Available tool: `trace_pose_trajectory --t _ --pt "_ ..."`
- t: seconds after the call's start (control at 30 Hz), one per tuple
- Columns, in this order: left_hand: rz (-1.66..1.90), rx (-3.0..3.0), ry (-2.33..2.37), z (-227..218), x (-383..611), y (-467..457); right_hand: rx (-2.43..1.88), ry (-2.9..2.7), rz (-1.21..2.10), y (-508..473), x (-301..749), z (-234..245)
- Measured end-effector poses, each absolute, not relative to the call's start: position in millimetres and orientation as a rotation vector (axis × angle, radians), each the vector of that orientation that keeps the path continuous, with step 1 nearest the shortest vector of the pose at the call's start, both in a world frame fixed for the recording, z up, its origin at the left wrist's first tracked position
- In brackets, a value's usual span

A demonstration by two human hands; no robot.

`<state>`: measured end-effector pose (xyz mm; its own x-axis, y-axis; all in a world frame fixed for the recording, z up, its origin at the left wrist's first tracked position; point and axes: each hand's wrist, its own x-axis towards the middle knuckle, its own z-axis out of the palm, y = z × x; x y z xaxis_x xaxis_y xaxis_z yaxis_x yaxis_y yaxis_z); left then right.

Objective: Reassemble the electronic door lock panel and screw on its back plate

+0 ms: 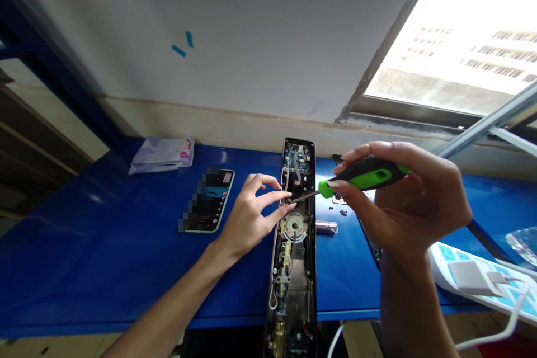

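Right hand (pixel 419 212) grips screwdriver (pixel 373 179) between thumb and fingers; left hand (pixel 251 210) half-curled near its tip over open case (pixel 300 274), hold unclear.

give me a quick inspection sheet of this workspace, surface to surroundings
Surface: blue tabletop.
Job's things: long, narrow opened device reaching past the table's near edge, circuit board at its far end; green-and-black screwdriver angled into it.
Clutter: phone, purple-and-white packet, small dark pieces, pinkish item right of the device.
Hands: right hand holds the screwdriver's handle; left hand has fingers at the shaft's lower end, contact unclear.
Cables: white cable from charger on power strip; pale wires inside the device.
Surroundings: pale wall with blue strips, bright window.
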<state>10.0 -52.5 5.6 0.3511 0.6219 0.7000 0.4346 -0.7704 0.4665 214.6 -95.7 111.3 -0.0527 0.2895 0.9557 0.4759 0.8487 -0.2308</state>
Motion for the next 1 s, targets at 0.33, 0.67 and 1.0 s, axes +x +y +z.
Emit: trace_pose_trajectory --t 0.33,0.67,1.0 --pt "1.428 2.494 0.816 11.4 9.9 -52.1 -0.607 -1.640 -0.175 -103.4 217.7 117.2" --pt "1.329 2.565 0.807 14.6 11.8 -52.1 -0.689 -1.598 -0.222 -103.4 217.1 116.8" --pt "1.416 2.550 0.831 10.7 12.7 -52.8 -0.767 -1.530 -0.296 -96.5 216.6 110.6"
